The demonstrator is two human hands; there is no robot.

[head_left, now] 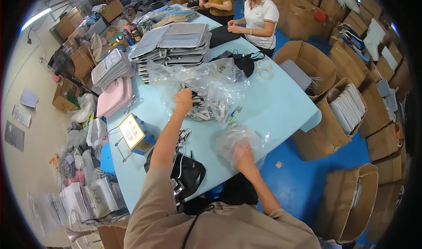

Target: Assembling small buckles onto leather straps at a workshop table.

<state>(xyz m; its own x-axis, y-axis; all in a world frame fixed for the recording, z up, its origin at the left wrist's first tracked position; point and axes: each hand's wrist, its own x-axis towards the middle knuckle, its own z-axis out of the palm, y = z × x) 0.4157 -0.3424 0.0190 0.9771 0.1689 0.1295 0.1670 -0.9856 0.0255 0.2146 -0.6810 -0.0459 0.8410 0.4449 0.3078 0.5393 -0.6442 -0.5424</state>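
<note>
My left hand (183, 100) is closed at the edge of a large clear plastic bag (222, 75) on the light blue table. Small black and grey pieces (206, 110) lie in and beside that bag. My right hand (244, 154) is closed on a smaller, crumpled clear plastic bag (231, 141) near the table's front edge; the film partly veils its fingers. A green pen (235, 114) rests between the two bags. Below my left forearm sits a black pouch (190, 173) with a white cable over it.
Stacked grey cases (182, 35) and pink cases (115, 97) stand on the table's far and left side. A yellow-and-blue box (135, 134) is at left. Tape rolls (264, 69) lie far right. Cardboard boxes (307, 60) line the right. Two people sit across the table.
</note>
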